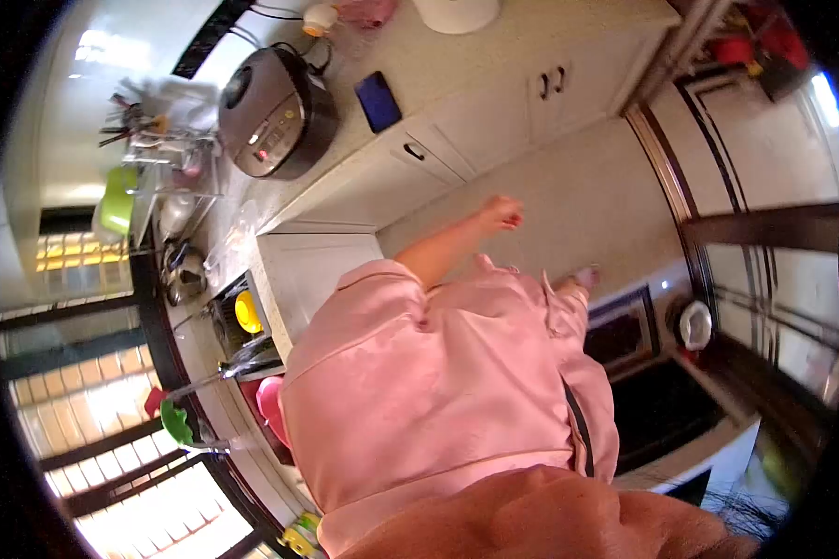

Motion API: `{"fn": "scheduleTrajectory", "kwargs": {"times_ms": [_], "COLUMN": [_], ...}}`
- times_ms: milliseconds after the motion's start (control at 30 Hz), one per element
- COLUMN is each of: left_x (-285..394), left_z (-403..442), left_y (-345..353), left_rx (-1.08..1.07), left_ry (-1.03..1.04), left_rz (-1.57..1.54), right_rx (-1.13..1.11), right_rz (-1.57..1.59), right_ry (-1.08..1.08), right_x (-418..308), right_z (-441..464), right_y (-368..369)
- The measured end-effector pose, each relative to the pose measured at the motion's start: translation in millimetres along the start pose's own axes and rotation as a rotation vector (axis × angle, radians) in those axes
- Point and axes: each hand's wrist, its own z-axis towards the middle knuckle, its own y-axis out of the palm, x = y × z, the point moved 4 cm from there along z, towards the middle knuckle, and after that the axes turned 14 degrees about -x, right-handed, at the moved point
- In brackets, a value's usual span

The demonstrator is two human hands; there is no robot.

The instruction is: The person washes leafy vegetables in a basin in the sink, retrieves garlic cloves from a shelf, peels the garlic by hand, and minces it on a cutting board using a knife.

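Head view: can see cooker [284, 116] already closed, phone [377, 102] near it on counter [531, 42], shut cupboards [494, 126], left hand [502, 214] curled and seemingly bare, and right hand [587, 276] too blurry to tell, but cannot make out any steps left.

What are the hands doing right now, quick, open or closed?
Left hand: looks curled closed, nothing seen in it.
Right hand: too small and blurred to tell.

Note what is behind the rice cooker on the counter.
Behind the rice cooker, a dark cable and a pale wall with a black strip show. Whatever the cooker's body covers on the counter directly behind it cannot be seen.
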Motion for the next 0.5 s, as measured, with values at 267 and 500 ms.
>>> {"fn": "scheduleTrajectory", "kwargs": {"times_ms": [267,500], "left_x": [93,195], "left_z": [132,184], "left_y": [154,259], "left_rx": [-0.045,-0.151], "left_ry": [0.043,0.061], "left_rz": [0.109,0.097], "right_rx": [0.091,0.362], "right_rz": [-0.433,-0.576], "right_ry": [-0.239,-0.474], "right_x": [-153,-415], "right_z": [75,53], "right_y": [-165,-309]}}
